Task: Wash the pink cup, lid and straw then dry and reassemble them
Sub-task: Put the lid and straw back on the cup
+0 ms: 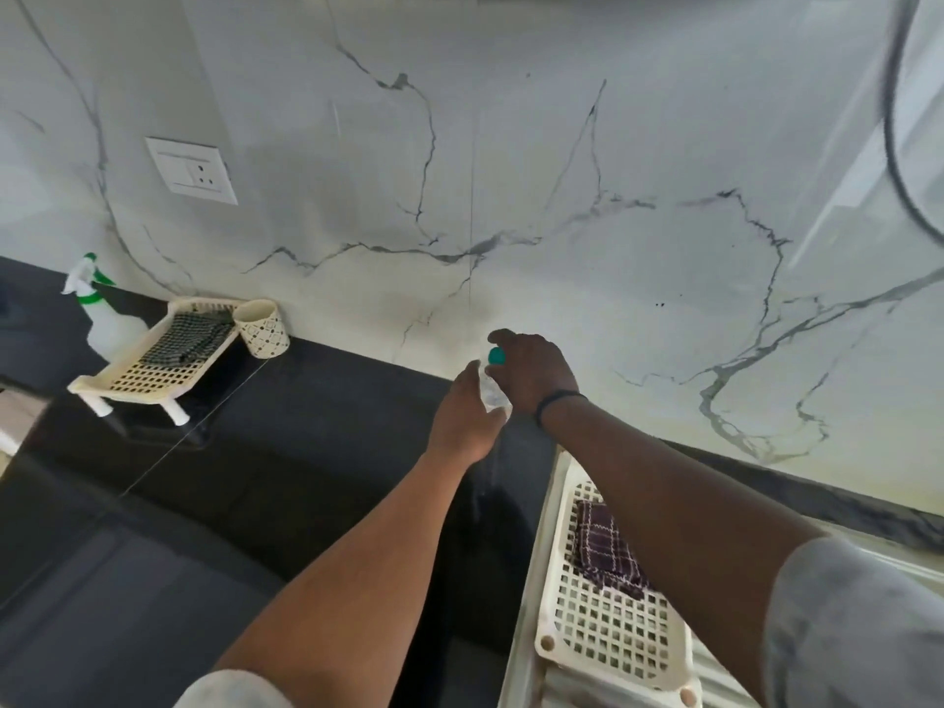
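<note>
Black counter [286, 452] by marble wall | your left hand [467, 419] wraps a clear bottle [493, 393] | your right hand [534, 373] pinches its green cap [496, 356] | pink cup: not seen

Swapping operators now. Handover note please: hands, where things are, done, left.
Left hand holds a small clear bottle by its body; right hand grips its teal cap, over the black counter by the wall.
Pink cup, lid and straw: none in view.
Checked cloth lies in the far rack; dark cloth in the near rack.
Done: nothing visible confirms washing.
Left: wash, dry, reassemble.
</note>
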